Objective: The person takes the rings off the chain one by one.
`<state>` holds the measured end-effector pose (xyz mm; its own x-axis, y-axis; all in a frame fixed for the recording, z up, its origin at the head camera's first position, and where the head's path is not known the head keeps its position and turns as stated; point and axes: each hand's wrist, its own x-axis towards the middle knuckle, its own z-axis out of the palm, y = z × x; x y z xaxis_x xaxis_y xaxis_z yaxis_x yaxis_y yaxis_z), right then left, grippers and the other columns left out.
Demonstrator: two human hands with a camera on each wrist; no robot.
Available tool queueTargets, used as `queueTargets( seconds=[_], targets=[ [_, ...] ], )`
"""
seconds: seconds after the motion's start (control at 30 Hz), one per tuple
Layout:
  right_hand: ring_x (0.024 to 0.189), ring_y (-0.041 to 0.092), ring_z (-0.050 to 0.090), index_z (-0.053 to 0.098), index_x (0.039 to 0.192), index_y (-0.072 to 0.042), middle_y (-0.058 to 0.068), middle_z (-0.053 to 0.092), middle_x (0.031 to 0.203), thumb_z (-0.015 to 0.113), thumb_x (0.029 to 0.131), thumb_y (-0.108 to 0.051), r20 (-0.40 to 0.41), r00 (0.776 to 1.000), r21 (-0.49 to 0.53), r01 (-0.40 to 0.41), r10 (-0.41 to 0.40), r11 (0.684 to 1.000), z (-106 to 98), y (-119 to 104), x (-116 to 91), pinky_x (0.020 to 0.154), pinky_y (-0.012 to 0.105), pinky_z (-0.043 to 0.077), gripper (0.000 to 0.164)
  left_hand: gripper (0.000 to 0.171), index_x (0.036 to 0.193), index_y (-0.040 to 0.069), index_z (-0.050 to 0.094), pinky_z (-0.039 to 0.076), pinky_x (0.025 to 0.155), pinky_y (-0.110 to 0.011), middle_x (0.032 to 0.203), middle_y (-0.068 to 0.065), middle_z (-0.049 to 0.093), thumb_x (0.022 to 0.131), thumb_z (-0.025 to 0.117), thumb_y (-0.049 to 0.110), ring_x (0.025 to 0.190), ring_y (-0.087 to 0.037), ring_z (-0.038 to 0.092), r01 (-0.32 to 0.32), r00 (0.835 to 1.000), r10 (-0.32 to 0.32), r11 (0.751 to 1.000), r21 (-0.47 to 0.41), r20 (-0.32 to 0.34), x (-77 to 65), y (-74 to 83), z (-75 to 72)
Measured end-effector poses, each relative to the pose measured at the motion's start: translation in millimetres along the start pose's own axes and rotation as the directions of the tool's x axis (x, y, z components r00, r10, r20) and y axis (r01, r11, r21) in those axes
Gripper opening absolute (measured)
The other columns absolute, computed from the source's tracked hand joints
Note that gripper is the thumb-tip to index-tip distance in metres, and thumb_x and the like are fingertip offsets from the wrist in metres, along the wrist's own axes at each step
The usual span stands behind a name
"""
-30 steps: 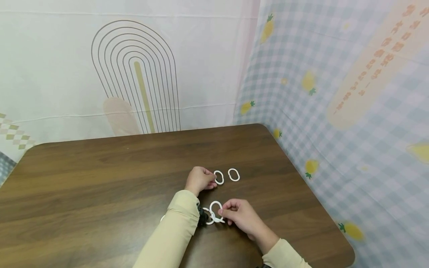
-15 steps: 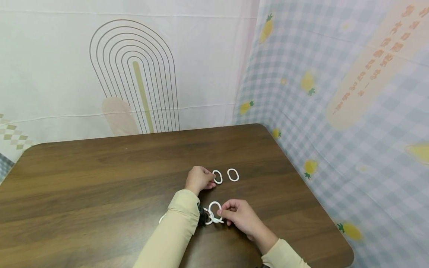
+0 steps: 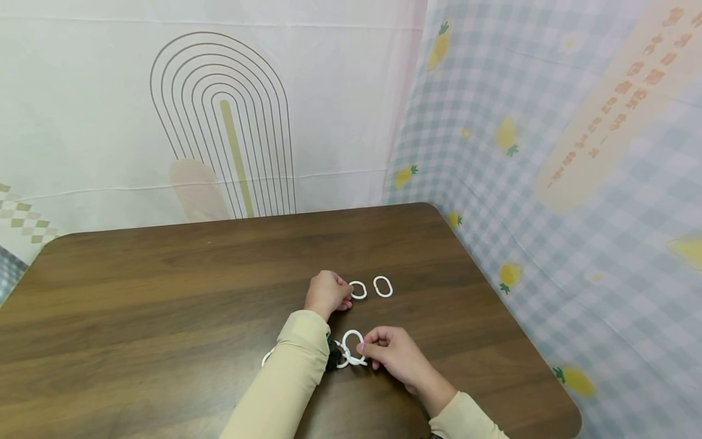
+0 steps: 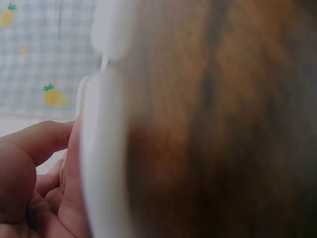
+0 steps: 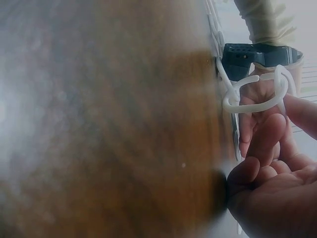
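Thumb and fingers of my left hand point(image 3: 329, 292) pinch a white plastic chain link point(image 3: 359, 297) by its left side, at the table's middle right. Nearer, my right hand point(image 3: 395, 353) pinches another white link point(image 3: 353, 331) that stands raised and is joined to more white links. In the right wrist view, a joined link point(image 5: 252, 107) shows a small gap in its loop. The left forearm hides part of this chain; a bit of white link point(image 3: 267, 356) shows left of the sleeve. Close to the left wrist camera, blurred white links point(image 4: 104, 153) cover part of the fingers.
One loose white oval link point(image 3: 382, 286) lies on the brown wooden table point(image 3: 164, 292), right of the left hand. A black wrist device point(image 3: 333, 355) sits over the chain. Printed cloths point(image 3: 351, 110) hang behind and to the right of the table.
The link in my left hand has tilted and now looks flatter and wider. My left hand has shifted very slightly; the right hand and its link stay in place.
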<state>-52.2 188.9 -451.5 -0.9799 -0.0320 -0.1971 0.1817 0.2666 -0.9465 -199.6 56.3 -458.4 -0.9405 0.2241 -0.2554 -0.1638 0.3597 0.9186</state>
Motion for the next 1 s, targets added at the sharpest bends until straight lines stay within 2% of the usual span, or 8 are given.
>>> queueTargets(
  seconds=[0.33, 0.5, 0.67, 0.8, 1.0],
  targets=[
    [0.057, 0.011, 0.053, 0.067, 0.088, 0.004, 0.000, 0.060, 0.069, 0.075, 0.087, -0.012, 0.006, 1.000, 0.008, -0.001, 0.001, 1.000, -0.4, 0.2, -0.2, 0.054, 0.021, 0.045, 0.018, 0.015, 0.075, 0.000, 0.070, 0.055, 0.048, -0.024, 0.061, -0.007, 0.066, 0.089, 0.070, 0.005, 0.047, -0.011, 0.063, -0.010, 1.000, 0.010, 0.998, 0.067, 0.008, -0.3, -0.9, -1.4],
    [0.057, 0.011, 0.053, 0.067, 0.088, 0.004, 0.001, 0.061, 0.069, 0.075, 0.088, -0.013, 0.011, 1.000, 0.009, 0.001, -0.001, 1.000, -0.7, -0.2, -0.4, 0.055, 0.021, 0.046, 0.018, 0.013, 0.078, 0.000, 0.070, 0.055, 0.048, -0.024, 0.061, -0.006, 0.064, 0.090, 0.070, 0.006, 0.048, -0.011, 0.063, -0.044, 0.999, 0.043, 0.997, 0.068, 0.004, -1.5, -0.9, -2.9],
    [0.058, 0.012, 0.053, 0.067, 0.088, 0.004, 0.001, 0.061, 0.070, 0.074, 0.088, -0.012, 0.012, 1.000, 0.011, 0.000, 0.000, 1.000, -1.1, 0.1, -0.3, 0.055, 0.022, 0.046, 0.018, 0.010, 0.087, 0.000, 0.072, 0.056, 0.049, -0.025, 0.064, -0.007, 0.064, 0.093, 0.067, 0.007, 0.050, -0.011, 0.064, -0.072, 0.996, 0.069, 0.995, 0.062, 0.049, -2.4, -1.1, -2.3],
    [0.057, 0.011, 0.053, 0.067, 0.088, 0.004, 0.000, 0.060, 0.068, 0.075, 0.088, -0.012, 0.011, 1.000, 0.006, 0.001, -0.001, 1.000, -1.0, 1.0, 0.1, 0.055, 0.021, 0.045, 0.018, 0.012, 0.089, -0.001, 0.074, 0.056, 0.050, -0.025, 0.066, -0.007, 0.066, 0.094, 0.065, 0.006, 0.050, -0.011, 0.064, -0.064, 0.995, 0.057, 0.995, 0.075, 0.084, -2.8, 0.1, -1.9],
    [0.056, 0.010, 0.053, 0.067, 0.087, 0.004, -0.002, 0.059, 0.066, 0.075, 0.088, -0.012, 0.013, 1.000, 0.000, -0.002, 0.002, 1.000, -1.4, 1.8, 0.8, 0.054, 0.021, 0.045, 0.018, 0.013, 0.087, -0.001, 0.075, 0.055, 0.049, -0.024, 0.065, -0.007, 0.067, 0.093, 0.065, 0.006, 0.048, -0.009, 0.063, -0.071, 0.994, 0.061, 0.991, 0.115, 0.087, -3.3, 0.9, -3.2]
  ],
)
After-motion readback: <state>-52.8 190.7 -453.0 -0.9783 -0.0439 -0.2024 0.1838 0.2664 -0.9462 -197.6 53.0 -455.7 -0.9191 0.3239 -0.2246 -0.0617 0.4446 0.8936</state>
